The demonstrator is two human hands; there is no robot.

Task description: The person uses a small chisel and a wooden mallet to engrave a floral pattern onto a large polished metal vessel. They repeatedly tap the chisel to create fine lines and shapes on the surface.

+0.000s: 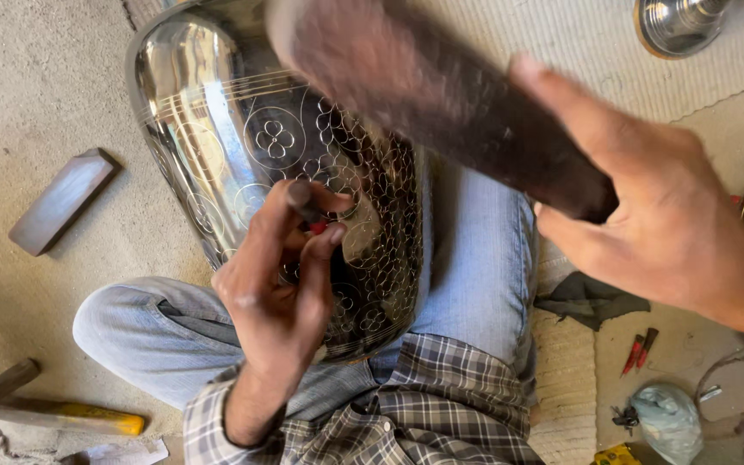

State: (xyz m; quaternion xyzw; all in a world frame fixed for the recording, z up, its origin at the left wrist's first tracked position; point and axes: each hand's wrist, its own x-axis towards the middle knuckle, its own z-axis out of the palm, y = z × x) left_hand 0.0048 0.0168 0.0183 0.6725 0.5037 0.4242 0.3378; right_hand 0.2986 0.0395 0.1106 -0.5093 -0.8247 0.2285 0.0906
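on the lap, left hand [282, 284] pinches a punch [305, 201] against the engraved shiny pot [243, 129]; right hand [647, 207] grips a blurred wooden mallet [441, 95].

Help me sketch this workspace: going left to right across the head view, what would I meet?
Flat dark rectangular block → left hand pinching a small dark punch → shiny engraved metal vessel → blurred dark wooden mallet → right hand gripping it.

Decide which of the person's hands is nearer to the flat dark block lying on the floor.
Left. The left hand pinches a small tool against the engraved metal vessel, across a stretch of floor from the block. The right hand grips a dark mallet on the vessel's far side.
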